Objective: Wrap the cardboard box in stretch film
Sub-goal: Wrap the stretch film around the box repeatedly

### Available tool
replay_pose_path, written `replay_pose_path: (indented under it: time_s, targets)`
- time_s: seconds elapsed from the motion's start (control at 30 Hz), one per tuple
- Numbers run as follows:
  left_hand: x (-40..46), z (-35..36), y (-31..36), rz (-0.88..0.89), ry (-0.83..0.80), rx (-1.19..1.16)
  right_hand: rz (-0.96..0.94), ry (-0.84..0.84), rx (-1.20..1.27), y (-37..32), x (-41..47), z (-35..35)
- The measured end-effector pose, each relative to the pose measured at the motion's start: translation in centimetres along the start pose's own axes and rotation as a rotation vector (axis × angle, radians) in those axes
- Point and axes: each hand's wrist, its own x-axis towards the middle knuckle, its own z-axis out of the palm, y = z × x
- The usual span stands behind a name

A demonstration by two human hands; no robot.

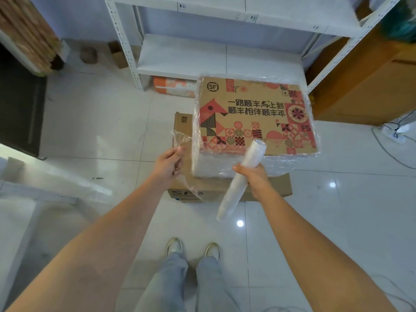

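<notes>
A printed cardboard box [254, 113] with red and black patterns lies on top of a plain brown box [182, 124] on the floor. Clear film covers its top and near side. My right hand [254, 179] grips a white stretch film roll [240, 179] around its middle, tilted, just in front of the box's near edge. My left hand [168, 163] pinches a loose end of clear film [180, 138] to the left of the box. That film hangs down below the hand.
A white metal shelf rack [180, 55] stands behind the boxes, with an orange package [173, 86] under it. A brown cabinet [364, 82] is at the right, cables [391, 140] on the floor beside it. My feet [193, 248] stand on white tiles.
</notes>
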Motion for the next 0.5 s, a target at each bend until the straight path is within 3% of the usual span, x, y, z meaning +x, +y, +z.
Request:
replay_pose_path:
  time_s: [0.3, 0.4, 0.5]
  targets:
    - [1.5, -2.1, -0.8, -0.084, 0.090, -0.062, 0.124, -0.249, 0.100, 2.8, 0.7, -0.8]
    - [2.4, -3.0, -1.2, -0.084, 0.084, -0.034, 0.067, -0.145, -0.082, 3.4, 0.6, -0.2]
    - [3.5, -3.9, -1.2, -0.055, 0.074, -0.032, -0.007, 0.061, -0.132, 4.1, 0.6, 1.0]
